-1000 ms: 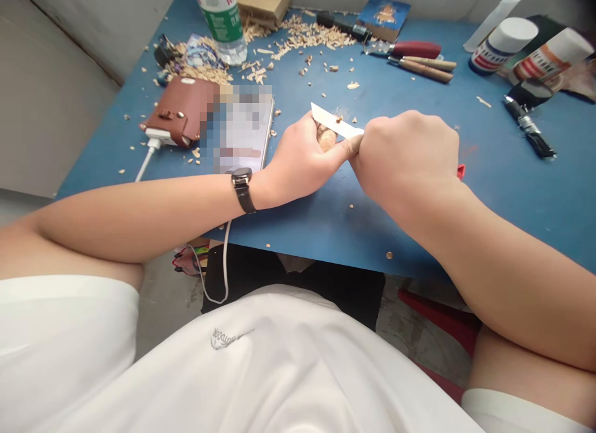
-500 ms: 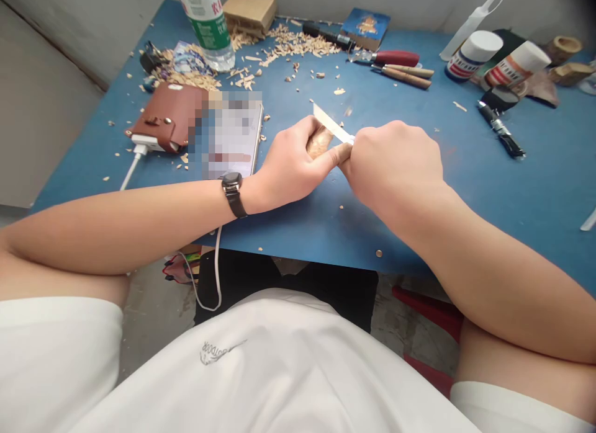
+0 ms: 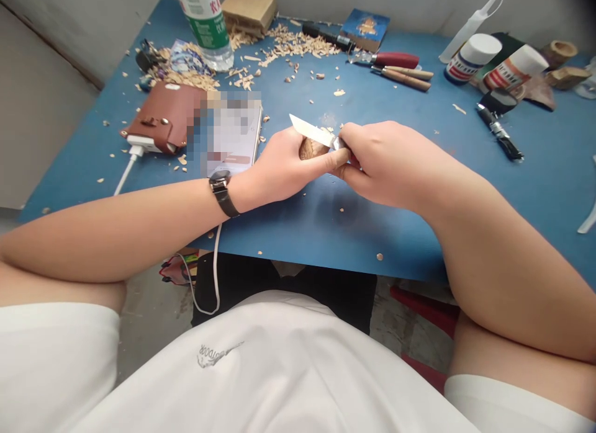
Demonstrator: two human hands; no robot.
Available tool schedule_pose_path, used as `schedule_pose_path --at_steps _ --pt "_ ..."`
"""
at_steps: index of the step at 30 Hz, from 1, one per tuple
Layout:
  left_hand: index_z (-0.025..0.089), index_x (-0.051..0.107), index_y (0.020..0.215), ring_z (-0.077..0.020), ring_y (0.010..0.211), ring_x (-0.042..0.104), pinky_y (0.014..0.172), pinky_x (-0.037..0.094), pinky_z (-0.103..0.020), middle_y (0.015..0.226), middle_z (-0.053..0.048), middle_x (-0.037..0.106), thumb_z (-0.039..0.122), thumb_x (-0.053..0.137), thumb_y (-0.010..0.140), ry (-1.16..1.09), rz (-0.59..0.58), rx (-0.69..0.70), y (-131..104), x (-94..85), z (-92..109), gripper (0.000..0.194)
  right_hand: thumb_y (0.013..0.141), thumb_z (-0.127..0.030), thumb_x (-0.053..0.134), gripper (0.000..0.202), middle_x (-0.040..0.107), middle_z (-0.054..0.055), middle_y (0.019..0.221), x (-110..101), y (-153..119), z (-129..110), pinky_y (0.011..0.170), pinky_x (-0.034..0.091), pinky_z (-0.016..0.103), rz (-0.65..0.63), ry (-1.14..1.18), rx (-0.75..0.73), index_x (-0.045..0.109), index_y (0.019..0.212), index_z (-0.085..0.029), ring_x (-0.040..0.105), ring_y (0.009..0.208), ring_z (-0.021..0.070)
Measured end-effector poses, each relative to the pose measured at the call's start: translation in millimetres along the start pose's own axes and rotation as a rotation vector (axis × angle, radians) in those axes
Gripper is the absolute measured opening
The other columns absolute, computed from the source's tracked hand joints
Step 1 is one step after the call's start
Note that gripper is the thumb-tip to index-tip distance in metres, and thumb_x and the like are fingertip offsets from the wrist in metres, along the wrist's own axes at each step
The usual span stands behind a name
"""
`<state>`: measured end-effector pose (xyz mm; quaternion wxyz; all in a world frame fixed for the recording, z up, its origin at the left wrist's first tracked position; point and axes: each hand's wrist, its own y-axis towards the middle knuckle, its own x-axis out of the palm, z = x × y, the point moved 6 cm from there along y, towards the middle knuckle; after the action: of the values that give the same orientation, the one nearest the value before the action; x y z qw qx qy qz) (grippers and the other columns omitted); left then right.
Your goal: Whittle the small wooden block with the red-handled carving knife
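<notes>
My left hand point(image 3: 288, 166) is closed around a small brown piece of carved wood point(image 3: 313, 149), whose top shows between thumb and fingers. My right hand point(image 3: 382, 160) grips a carving knife point(image 3: 314, 131) by its handle, which the fingers mostly hide. The pale blade points up and left, lying across the far side of the wood. My left thumb reaches over to the right hand near the base of the blade. Both hands are just above the blue table.
A phone point(image 3: 235, 132) and a brown leather case point(image 3: 162, 118) lie left of my hands. Behind them stands a water bottle point(image 3: 207, 33) amid wood shavings point(image 3: 298, 42). Carving tools point(image 3: 403, 76) lie at the back; paint bottles point(image 3: 472, 59) stand at right.
The knife blade has moved left and slightly down across the wood, and now lies flatter. My right hand has turned at the wrist. The left hand has shifted slightly left.
</notes>
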<state>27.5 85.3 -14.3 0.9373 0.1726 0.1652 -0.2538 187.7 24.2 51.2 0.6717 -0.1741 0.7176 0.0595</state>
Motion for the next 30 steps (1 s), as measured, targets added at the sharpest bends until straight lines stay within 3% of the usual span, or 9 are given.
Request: schedule_pose_path --at_steps 2,7,11,14,17,22,26,28,30 --pt "0.03 0.043 0.073 -0.0226 0.072 0.053 0.068 0.04 -0.045 0.065 0.002 0.041 0.091 0.105 0.097 -0.012 -0.024 -0.01 -2.4 3.7 2.6 0.09 0.121 -0.04 0.061 0.023 0.078 0.012 0.103 -0.8 -1.9 -2.7 0.081 0.042 0.042 -0.023 -0.017 -0.006 0.077 0.126 -0.024 0.069 0.089 0.0321" --pt "0.03 0.044 0.081 -0.0218 0.078 0.058 0.075 0.047 -0.045 0.074 0.003 0.047 0.079 0.12 0.087 -0.081 0.07 0.012 -7.4 1.4 9.6 0.091 0.123 -0.042 0.062 0.032 0.083 0.016 0.113 -8.3 -7.8 -19.3 0.076 0.036 0.042 -0.098 -0.16 0.01 0.079 0.138 -0.02 0.07 0.092 0.0323" --pt "0.029 0.046 0.08 -0.0204 0.081 0.056 0.077 0.047 -0.044 0.076 0.003 0.049 0.056 0.125 0.086 -0.114 0.04 -0.058 -9.8 2.5 15.3 0.084 0.121 -0.033 0.059 0.039 0.085 0.02 0.118 -6.6 -4.7 -27.6 0.076 0.036 0.043 -0.182 -0.271 0.025 0.08 0.147 -0.013 0.075 0.099 0.036" --pt "0.03 0.043 0.076 -0.018 0.078 0.049 0.075 0.042 -0.043 0.076 0.004 0.052 0.034 0.123 0.083 -0.159 0.031 -0.123 -12.0 4.5 18.0 0.08 0.121 -0.028 0.055 0.042 0.087 0.021 0.123 -3.2 -2.1 -29.0 0.079 0.038 0.043 -0.194 -0.308 0.049 0.08 0.151 -0.014 0.081 0.109 0.0402" --pt "0.029 0.044 0.076 -0.0174 0.077 0.048 0.075 0.041 -0.041 0.076 0.004 0.053 0.025 0.118 0.084 -0.171 0.056 -0.152 -13.5 6.6 17.2 0.074 0.122 -0.03 0.053 0.043 0.088 0.022 0.129 -1.3 -2.2 -27.7 0.081 0.041 0.044 -0.179 -0.308 0.098 0.08 0.153 -0.016 0.085 0.117 0.0445" --pt "0.027 0.042 0.075 -0.0184 0.079 0.052 0.076 0.039 -0.039 0.073 0.003 0.049 0.027 0.112 0.092 -0.063 0.128 -0.155 -12.2 6.8 21.3 0.072 0.123 -0.037 0.053 0.046 0.09 0.025 0.132 -3.3 -4.3 -24.8 0.08 0.047 0.044 -0.12 -0.293 0.204 0.081 0.154 -0.017 0.087 0.117 0.0475" --pt "0.027 0.029 0.067 -0.0148 0.074 0.034 0.075 0.027 -0.042 0.07 0.003 0.032 0.032 0.099 0.106 0.005 0.061 -0.167 -9.9 8.9 31.3 0.081 0.122 -0.036 0.055 0.045 0.089 0.028 0.127 -5.6 -8.0 -23.7 0.076 0.047 0.041 -0.053 -0.233 0.297 0.083 0.148 -0.013 0.089 0.113 0.0479" --pt "0.028 0.026 0.066 -0.014 0.074 0.028 0.076 0.025 -0.042 0.07 0.003 0.028 0.04 0.099 0.109 0.006 0.024 -0.178 -9.2 9.2 28.9 0.086 0.122 -0.033 0.057 0.041 0.09 0.027 0.125 -6.3 -10.9 -23.1 0.076 0.049 0.041 -0.038 -0.2 0.353 0.084 0.145 -0.014 0.089 0.112 0.0465" --pt "0.029 0.031 0.068 -0.0162 0.075 0.035 0.076 0.029 -0.042 0.071 0.003 0.032 0.054 0.107 0.104 -0.023 0.044 -0.134 -7.4 6.2 22.3 0.088 0.122 -0.029 0.053 0.043 0.089 0.029 0.125 -6.3 -13.3 -23.8 0.077 0.051 0.042 -0.05 -0.171 0.388 0.085 0.144 -0.014 0.09 0.115 0.0468"
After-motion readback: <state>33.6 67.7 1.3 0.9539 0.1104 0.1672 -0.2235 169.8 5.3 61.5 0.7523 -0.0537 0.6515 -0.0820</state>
